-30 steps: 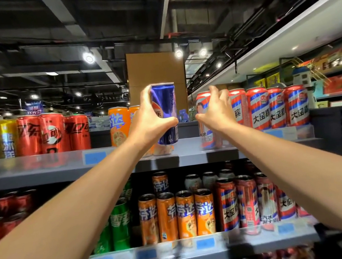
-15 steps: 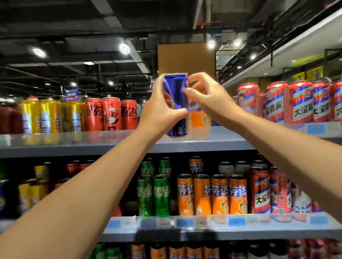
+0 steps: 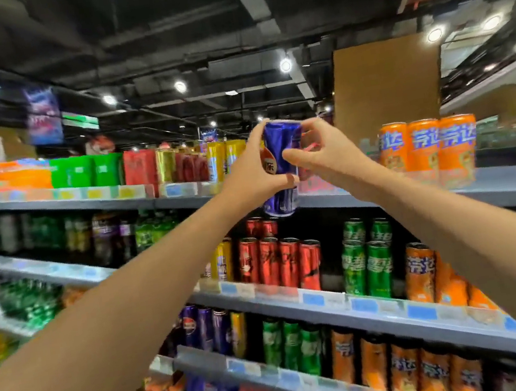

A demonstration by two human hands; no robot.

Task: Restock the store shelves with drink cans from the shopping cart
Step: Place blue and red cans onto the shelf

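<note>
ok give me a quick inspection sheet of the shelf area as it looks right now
surface: top shelf, bare stretch right of the hands
job's things: blue can held upright in front of the top shelf edge, not set down; shopping cart not in view
clutter: orange cans on the top shelf at right, red cans and green cans one shelf down
hands: left hand wrapped round the blue can, right hand touching its right side
cables: nothing seen
surroundings: dark open ceiling with spotlights
</note>
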